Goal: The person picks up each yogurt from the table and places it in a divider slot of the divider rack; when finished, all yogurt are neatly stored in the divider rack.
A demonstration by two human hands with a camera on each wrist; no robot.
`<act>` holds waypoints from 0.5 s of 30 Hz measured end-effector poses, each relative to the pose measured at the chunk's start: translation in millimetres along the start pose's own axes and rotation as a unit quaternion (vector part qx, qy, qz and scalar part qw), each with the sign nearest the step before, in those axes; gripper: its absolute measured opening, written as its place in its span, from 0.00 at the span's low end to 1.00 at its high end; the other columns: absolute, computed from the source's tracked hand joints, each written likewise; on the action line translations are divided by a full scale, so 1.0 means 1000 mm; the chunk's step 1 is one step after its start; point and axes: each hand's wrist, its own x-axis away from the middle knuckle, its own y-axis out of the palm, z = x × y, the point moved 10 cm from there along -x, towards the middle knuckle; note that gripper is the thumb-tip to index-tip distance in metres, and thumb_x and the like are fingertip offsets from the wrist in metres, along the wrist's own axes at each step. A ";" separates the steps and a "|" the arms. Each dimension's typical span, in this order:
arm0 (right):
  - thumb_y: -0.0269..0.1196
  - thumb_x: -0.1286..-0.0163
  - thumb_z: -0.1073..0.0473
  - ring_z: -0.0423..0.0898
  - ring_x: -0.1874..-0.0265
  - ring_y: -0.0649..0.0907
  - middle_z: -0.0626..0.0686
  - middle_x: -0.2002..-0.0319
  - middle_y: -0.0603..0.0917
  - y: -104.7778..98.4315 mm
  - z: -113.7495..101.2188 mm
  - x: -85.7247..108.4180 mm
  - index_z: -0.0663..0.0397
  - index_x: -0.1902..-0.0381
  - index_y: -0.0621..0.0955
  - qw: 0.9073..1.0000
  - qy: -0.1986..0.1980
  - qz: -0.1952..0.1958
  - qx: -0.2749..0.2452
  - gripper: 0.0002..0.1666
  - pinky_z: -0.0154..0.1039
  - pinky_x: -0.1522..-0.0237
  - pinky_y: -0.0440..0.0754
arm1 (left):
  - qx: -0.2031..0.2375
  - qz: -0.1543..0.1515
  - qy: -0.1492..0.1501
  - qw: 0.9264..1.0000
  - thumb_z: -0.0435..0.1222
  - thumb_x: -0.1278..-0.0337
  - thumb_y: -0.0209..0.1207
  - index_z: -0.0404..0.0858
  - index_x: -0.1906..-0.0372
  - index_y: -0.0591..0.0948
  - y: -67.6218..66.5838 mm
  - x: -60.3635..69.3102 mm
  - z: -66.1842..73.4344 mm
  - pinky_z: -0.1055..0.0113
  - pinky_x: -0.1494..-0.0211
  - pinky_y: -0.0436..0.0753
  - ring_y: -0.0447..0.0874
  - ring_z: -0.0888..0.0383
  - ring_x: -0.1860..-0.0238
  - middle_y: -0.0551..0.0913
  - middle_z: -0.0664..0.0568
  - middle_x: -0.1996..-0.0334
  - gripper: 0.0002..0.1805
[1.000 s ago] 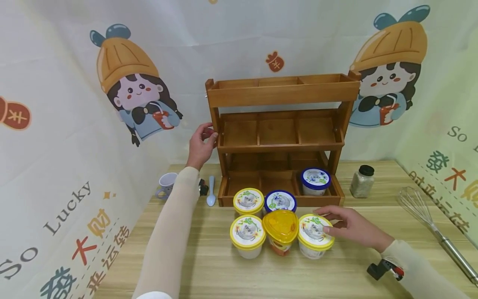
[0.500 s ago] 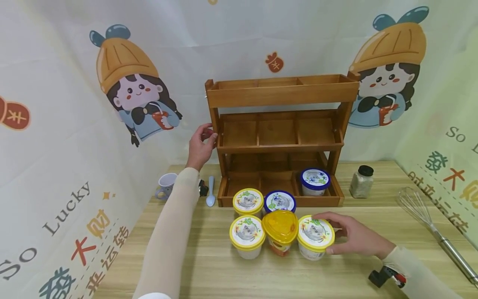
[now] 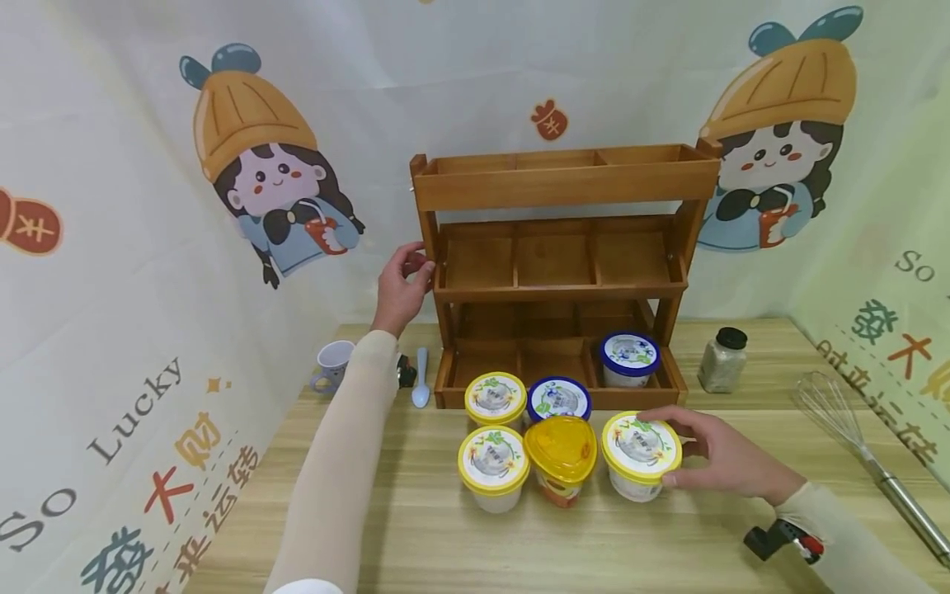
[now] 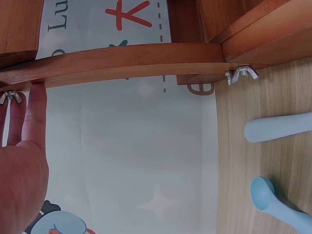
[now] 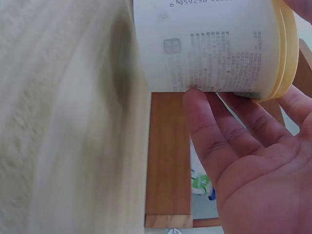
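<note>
My right hand (image 3: 731, 458) grips a white tub with a yellow lid (image 3: 641, 445), thumb on the near side and fingers on the far side. Printed text covers the tub's wall (image 5: 209, 53) in the right wrist view, where it stands slightly off the tabletop. My left hand (image 3: 402, 289) holds the left post of a three-tier wooden rack (image 3: 560, 188); its fingers (image 4: 35, 117) meet the post in the left wrist view. Left of the held tub are an orange-lidded cup (image 3: 562, 452), two yellow-lidded tubs (image 3: 493, 460) and a blue-lidded tub (image 3: 559, 399).
Another blue-lidded tub (image 3: 629, 360) sits in the rack's bottom right compartment. A black-capped jar (image 3: 722, 360) and a whisk (image 3: 864, 454) lie to the right. On the left are a mug (image 3: 333, 363) and a light blue spoon (image 3: 420, 379). Printed cloth (image 3: 475, 74) hangs behind.
My right hand has closed round the near right yellow-lidded tub and raised it slightly, shifting it right, away from the orange-lidded cup. The left hand stays on the rack's post.
</note>
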 end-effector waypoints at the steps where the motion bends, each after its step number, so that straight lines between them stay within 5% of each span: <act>1: 0.76 0.38 0.61 0.33 0.44 0.83 0.64 0.35 0.81 -0.003 -0.001 0.000 0.54 0.30 0.75 1.000 -0.002 0.003 0.004 0.39 0.38 0.51 0.91 | 0.000 -0.001 0.002 1.000 0.37 0.23 0.61 0.42 0.31 0.78 0.000 0.000 0.001 0.61 0.51 0.94 0.84 0.47 0.39 0.81 0.42 0.47 0.21; 9: 0.75 0.37 0.64 0.30 0.41 0.80 0.63 0.31 0.77 -0.025 -0.014 -0.004 0.54 0.27 0.73 0.999 -0.022 0.036 0.024 0.42 0.36 0.47 0.89 | -0.002 -0.008 -0.003 1.000 0.33 0.22 0.58 0.36 0.29 0.75 0.001 0.007 0.019 0.56 0.48 0.94 0.83 0.42 0.37 0.80 0.37 0.44 0.22; 15: 0.74 0.34 0.64 0.26 0.41 0.78 0.66 0.28 0.74 -0.035 -0.029 -0.014 0.57 0.26 0.72 0.997 -0.024 0.059 0.042 0.40 0.34 0.48 0.89 | -0.006 -0.002 -0.006 1.000 0.35 0.22 0.59 0.38 0.29 0.75 0.002 0.000 0.003 0.61 0.50 0.94 0.83 0.43 0.37 0.80 0.40 0.45 0.22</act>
